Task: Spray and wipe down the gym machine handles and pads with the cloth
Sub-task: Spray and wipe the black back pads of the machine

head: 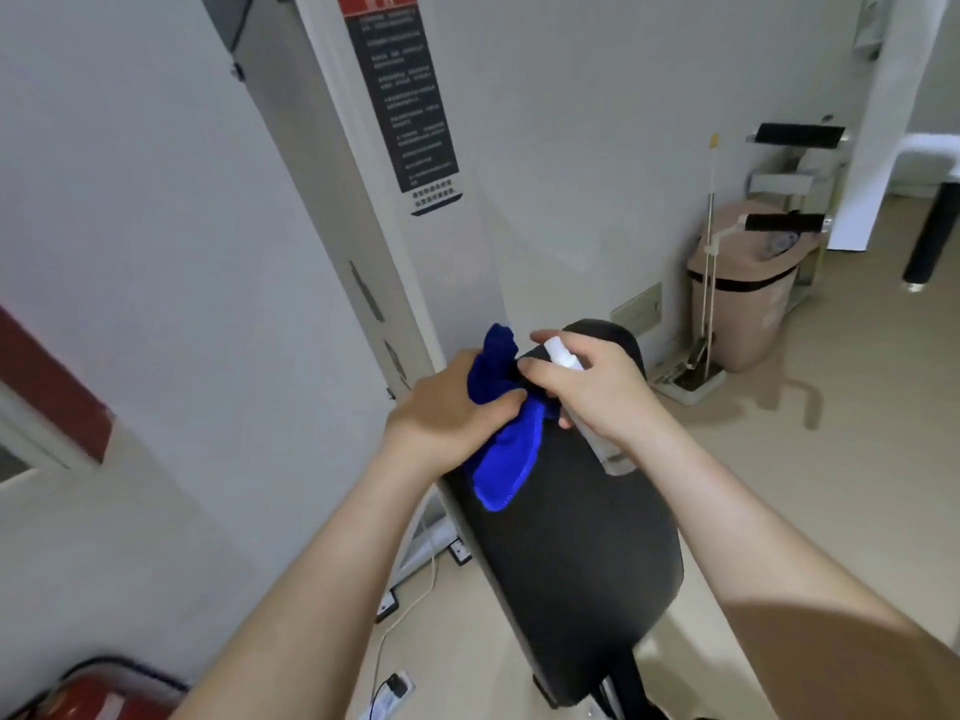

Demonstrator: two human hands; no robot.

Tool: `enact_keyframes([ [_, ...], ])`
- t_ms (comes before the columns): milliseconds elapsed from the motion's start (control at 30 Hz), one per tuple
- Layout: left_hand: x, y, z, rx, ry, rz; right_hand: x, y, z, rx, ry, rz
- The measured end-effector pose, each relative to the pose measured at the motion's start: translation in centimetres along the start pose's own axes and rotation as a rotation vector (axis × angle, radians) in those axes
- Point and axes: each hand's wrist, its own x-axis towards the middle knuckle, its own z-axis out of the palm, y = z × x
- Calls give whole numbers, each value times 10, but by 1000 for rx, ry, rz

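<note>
Blue cloth (501,433) bunched in the left hand (447,413), fingers closed round its upper part; loose lower end hangs onto the black seat pad (571,553), over the pad's near-left side. Right hand (587,392) just beside it, fingers wrapped round a small clear spray bottle (563,358) with a white head, forefinger lifted near the top. Nozzle seems aimed toward the cloth, not the pad, though the exact direction is hard to read. Both hands hover above the upper end of the pad.

Likely step: wetting the cloth before wiping.

Risks, as I judge them: hands so close that spray lands on the left knuckles instead of fabric; too much fluid could drip down the pad toward the power strip (392,688) and cable on the floor (779,459) below. The dangling cloth end may slip free if the grip loosens.

White machine column (332,163) with a printed label (405,96) behind; bin (748,293) against the far wall.
</note>
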Motion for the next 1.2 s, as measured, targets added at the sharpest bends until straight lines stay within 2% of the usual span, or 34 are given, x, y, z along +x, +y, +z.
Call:
enact_keyframes([
  [133, -35, -21, 8, -262, 196, -7, -12, -4, 34, -66, -148, 7],
  [267, -55, -38, 15, -96, 292, -26, -31, 8, 53, 52, -157, -33],
  [333, -62, -47, 17, -40, 260, -108, -43, 19, 65, 90, -89, -51],
  [367, -66, -55, 17, -90, 211, -154, -50, 22, 72, 81, -62, -54],
  [467, -77, -70, 16, -610, 37, -273, -64, 26, 84, 23, -24, -36],
  [500, -81, -74, 13, -763, 39, -266, -68, 24, 89, 4, -5, -34],
  [600, -84, -70, -4, -1210, 162, -199, -79, 21, 98, -12, 28, -51],
  [667, -80, -60, -16, -1477, 133, -89, -84, 18, 100, 130, 34, -5],
  [733, -78, -51, -25, -1573, 77, 1, -85, 14, 103, 285, 60, 59],
  [867, -66, -37, -28, -1619, 207, -47, -79, -6, 86, 442, 134, 96],
  [933, -60, -42, -30, -1519, 348, -84, -73, -21, 71, 480, 191, 75],
  [1000, -57, -58, -26, -1210, 472, -119, -60, -26, 54, 452, 302, 60],
  [1100, -61, -88, -9, -625, 420, -162, -38, -16, 33, 216, 403, 18],
  [1133, -62, -95, -2, -499, 370, -204, -34, -12, 30, 150, 381, 14],
  [1200, -64, -89, 18, -488, 332, -251, -31, -6, 29, 61, 243, 1],
])
